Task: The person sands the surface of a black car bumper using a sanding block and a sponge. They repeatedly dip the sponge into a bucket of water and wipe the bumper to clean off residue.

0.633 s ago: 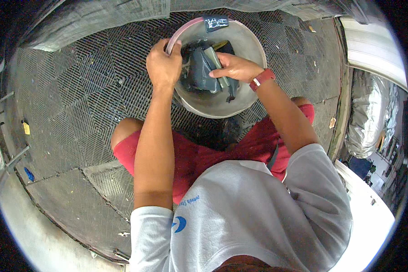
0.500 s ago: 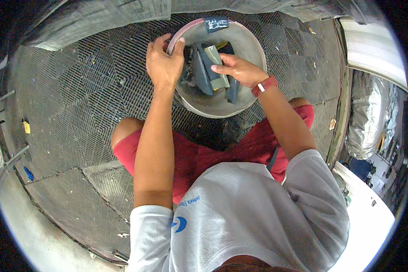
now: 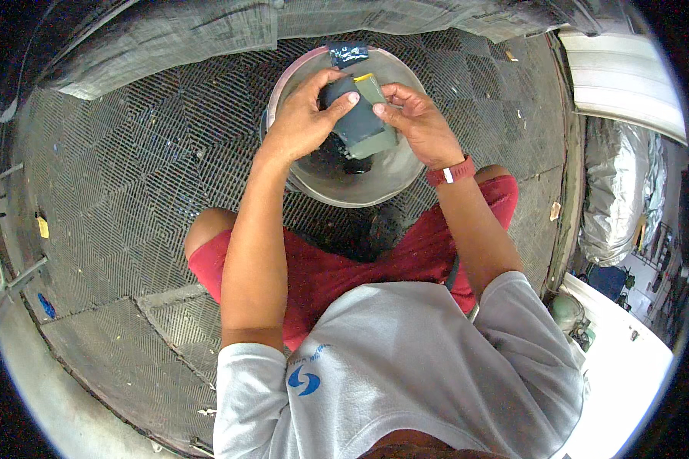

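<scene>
Over a round grey basin (image 3: 390,180) between my knees, my left hand (image 3: 306,115) grips a dark grey sheet-like piece (image 3: 352,126), its thumb on the top. My right hand (image 3: 417,122) is closed on a flat grey-green block (image 3: 373,90) with a yellow edge, lying against the grey piece. Dark pieces (image 3: 357,166) rest underneath in the basin, partly hidden by what I hold. A dark label-like patch (image 3: 348,53) with white marks sits on the basin's far rim.
The basin stands on ribbed floor matting (image 3: 130,191). A metal rack (image 3: 15,275) is at the left edge. On the right are a silver wrapped bundle (image 3: 616,191), a white panel (image 3: 620,352) and a green round object (image 3: 566,310). Grey draped material (image 3: 168,57) runs along the top.
My left hand has left the basin's rim and moved inward onto the dark grey piece, which is lifted with the grey-green block. My right hand has turned more upright, still holding the block.
</scene>
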A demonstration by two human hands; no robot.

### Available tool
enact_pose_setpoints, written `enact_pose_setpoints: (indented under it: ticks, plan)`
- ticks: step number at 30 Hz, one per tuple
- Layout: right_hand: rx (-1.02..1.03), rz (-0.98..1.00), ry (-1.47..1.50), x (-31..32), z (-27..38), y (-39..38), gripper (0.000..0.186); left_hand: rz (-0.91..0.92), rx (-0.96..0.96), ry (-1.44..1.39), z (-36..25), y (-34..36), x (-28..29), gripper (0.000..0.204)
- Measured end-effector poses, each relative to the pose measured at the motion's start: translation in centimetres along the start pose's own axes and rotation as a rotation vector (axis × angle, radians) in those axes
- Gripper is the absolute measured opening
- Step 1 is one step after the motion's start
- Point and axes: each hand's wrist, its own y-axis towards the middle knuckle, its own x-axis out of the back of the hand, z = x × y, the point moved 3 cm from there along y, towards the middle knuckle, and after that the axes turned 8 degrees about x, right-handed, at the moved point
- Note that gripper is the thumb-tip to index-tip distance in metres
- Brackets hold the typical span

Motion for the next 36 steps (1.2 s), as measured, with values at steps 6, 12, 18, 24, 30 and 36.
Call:
enact_pose_setpoints:
  ticks: [6, 12, 18, 24, 30, 36]
  plan:
    - [0.080, -0.446, -0.007, 2.9, -0.2, -1.0, 0.024, 0.078, 0.225, -0.251, 1.3, 0.5, 1.9, 0.038]
    - [0.125, -0.549, 0.178, 3.2, -0.5, -1.9, 0.021, 0.224, 0.181, 0.050, 0.0, -0.5, 0.9, 0.065]
    - [0.102, -0.343, 0.137, -0.1, -0.2, -2.4, 0.027, 0.288, 0.325, -0.397, 0.2, 0.0, -1.4, 0.032]
    - [0.125, -0.323, 0.005, -1.5, 0.2, -2.3, 0.025, 0.178, 0.297, -0.443, 0.4, 0.5, -0.4, 0.028]
    - [-0.001, -0.520, 0.144, -1.1, -0.5, -2.1, 0.018, 0.190, 0.285, -0.551, -0.2, 0.0, -0.1, 0.040]
    - [0.145, -0.576, 0.247, -0.5, 0.0, -2.0, 0.013, 0.092, 0.282, -0.476, 0.3, 0.6, 0.7, 0.043]
